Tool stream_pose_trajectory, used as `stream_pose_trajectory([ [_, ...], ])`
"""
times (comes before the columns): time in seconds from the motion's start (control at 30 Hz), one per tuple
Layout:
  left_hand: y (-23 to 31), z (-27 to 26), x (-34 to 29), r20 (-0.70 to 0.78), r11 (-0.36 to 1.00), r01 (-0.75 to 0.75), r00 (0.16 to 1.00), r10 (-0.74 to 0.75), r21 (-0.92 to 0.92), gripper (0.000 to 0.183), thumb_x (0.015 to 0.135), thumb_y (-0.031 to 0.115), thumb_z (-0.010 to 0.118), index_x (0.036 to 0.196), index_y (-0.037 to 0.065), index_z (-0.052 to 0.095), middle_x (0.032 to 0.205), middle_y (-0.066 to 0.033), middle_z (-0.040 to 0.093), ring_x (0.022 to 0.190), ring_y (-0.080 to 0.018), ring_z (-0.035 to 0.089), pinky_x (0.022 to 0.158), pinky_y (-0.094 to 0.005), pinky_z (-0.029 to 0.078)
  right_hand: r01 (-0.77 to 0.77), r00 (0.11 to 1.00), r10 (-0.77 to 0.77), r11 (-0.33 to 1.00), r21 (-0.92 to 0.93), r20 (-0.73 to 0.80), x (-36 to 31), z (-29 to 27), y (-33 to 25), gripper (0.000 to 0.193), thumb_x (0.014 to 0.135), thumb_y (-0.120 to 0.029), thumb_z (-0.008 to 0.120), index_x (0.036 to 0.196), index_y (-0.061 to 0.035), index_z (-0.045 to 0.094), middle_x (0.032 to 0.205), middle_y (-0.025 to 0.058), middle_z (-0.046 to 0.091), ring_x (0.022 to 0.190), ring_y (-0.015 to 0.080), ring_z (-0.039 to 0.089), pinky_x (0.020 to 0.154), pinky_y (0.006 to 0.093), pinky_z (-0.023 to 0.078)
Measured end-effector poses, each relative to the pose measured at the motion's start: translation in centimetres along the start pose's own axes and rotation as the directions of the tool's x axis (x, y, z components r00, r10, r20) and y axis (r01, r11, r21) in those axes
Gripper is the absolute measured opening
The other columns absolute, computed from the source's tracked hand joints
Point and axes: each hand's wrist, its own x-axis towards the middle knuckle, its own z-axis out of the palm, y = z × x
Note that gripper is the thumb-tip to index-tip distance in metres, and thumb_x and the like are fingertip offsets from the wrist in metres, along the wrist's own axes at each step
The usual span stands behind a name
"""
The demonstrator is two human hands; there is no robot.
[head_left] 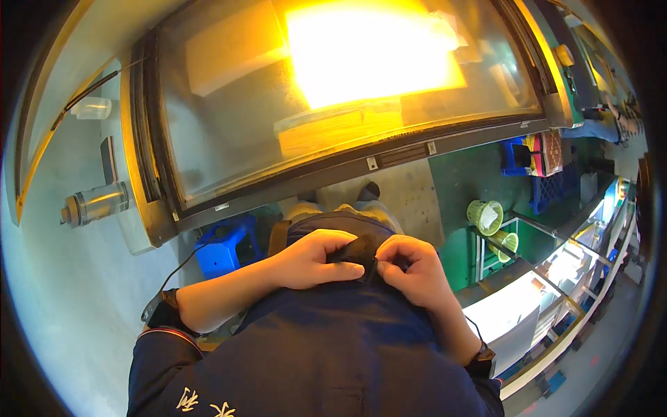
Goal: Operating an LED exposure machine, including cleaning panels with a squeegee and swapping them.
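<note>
A small black flat piece (359, 249), its kind too dark to make out, is held in front of my dark blue shirt. My left hand (313, 258) is closed on it, with the thumb laid along the near side and the fingers behind. At the piece's right edge, my right hand (415, 270) is closed in a pinch of thumb and forefinger. A thin dark strip shows by those fingertips, and I cannot tell whether it belongs to the same piece. Both wrists wear black bands with thin cords.
A glass-topped machine (229, 139) with a bright yellow light stands ahead. A blue stool (221, 251) is at the left. Right of me are green baskets (484, 217), a blue crate (552, 187) and a metal-framed bench (514, 313). Another person's arm (618, 115) shows at far right.
</note>
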Motion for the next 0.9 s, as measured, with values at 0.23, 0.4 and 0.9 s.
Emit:
stream_pose_trajectory([
  [0.23, 0.2, 0.7, -0.2, 0.009, 0.926, 0.133, 0.99, -0.139, -0.353, 0.017, 0.093, 0.015, 0.07, 0.103, 0.003, 0.062, 0.09, 0.0038, 0.06, 0.085, -0.0054, 0.052, 0.076, -0.0259, 0.044, -0.085, 0.995, 0.084, 0.996, -0.02, -0.047, -0.4, 0.4, 0.6, 0.006, 0.088, -0.008, 0.065, 0.089, -0.0014, 0.065, 0.078, -0.0016, 0.059, 0.071, 0.005, 0.054, 0.063, 0.0234, 0.045],
  [0.4, -0.9, 1.1, -0.1, -0.001, 0.939, 0.111, 0.993, -0.118, -0.325, 0.017, 0.093, 0.014, 0.07, 0.104, 0.003, 0.063, 0.091, 0.004, 0.061, 0.086, -0.0051, 0.053, 0.077, -0.0256, 0.045, -0.268, 0.958, 0.216, 0.911, 0.313, 0.189, 0.1, -0.8, 1.2, 0.009, 0.093, -0.008, 0.065, 0.1, -0.0022, 0.065, 0.085, -0.0024, 0.064, 0.077, 0.005, 0.057, 0.069, 0.0233, 0.048],
  [0.9, -0.2, 0.8, 0.8, 0.019, 0.968, 0.18, 0.984, -0.179, -0.172, 0.022, 0.093, 0.018, 0.071, 0.108, 0.002, 0.066, 0.095, 0.0029, 0.065, 0.09, -0.0053, 0.055, 0.081, -0.0271, 0.048, -0.267, 0.93, 0.268, 0.963, -0.039, 0.252, -0.1, -3.7, -1.1, 0.015, 0.092, -0.009, 0.068, 0.104, -0.0005, 0.066, 0.09, 0.0005, 0.067, 0.083, 0.0069, 0.062, 0.078, 0.0237, 0.051],
])
